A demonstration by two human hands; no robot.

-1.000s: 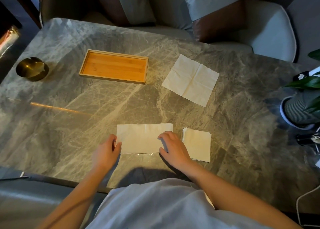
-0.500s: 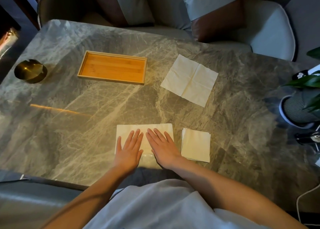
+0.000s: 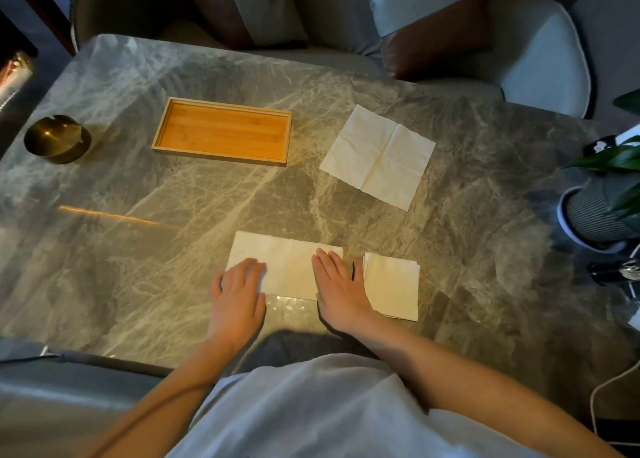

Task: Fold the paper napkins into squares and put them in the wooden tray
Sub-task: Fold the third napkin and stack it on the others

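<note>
On half-folded napkin point(image 3: 289, 270): left hand point(image 3: 239, 293), right hand point(image 3: 337, 289) flat.

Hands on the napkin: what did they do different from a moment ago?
Half a second ago both hands lay flat side by side on the middle of the half-folded napkin. Now they have slid apart: the left hand to its left end, the right hand to its right end, smoothing it. Nothing was picked up. The wooden tray, open napkin and folded stack stayed put.
</note>
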